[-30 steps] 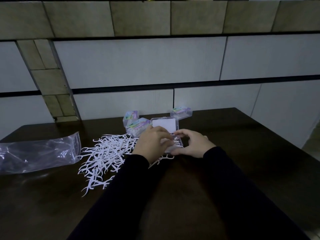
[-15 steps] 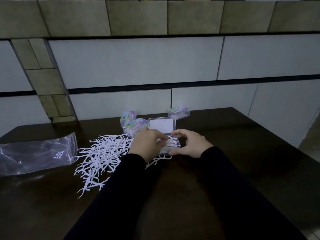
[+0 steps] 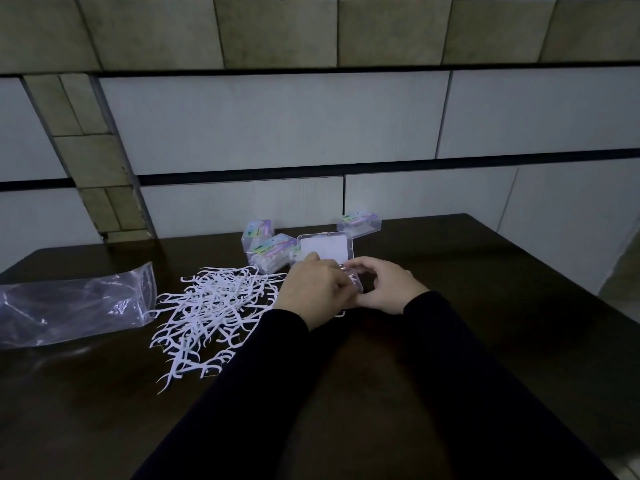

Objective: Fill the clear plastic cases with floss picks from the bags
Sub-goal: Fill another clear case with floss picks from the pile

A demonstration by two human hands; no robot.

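On the dark table (image 3: 485, 323), an empty plastic bag (image 3: 69, 306) lies far left, loose floss picks (image 3: 211, 303) beside it. Three labelled cases (image 3: 360, 221) sit behind. Centre, the open clear case (image 3: 325, 249), lid raised, is gripped by the right hand (image 3: 384, 287); left hand (image 3: 311, 289) pinches picks over it.

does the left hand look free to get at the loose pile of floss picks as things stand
Probably yes. The pile of floss picks lies uncovered on the table right beside the left hand, nothing between them. But that hand is busy at the open case, so it would have to leave it first.
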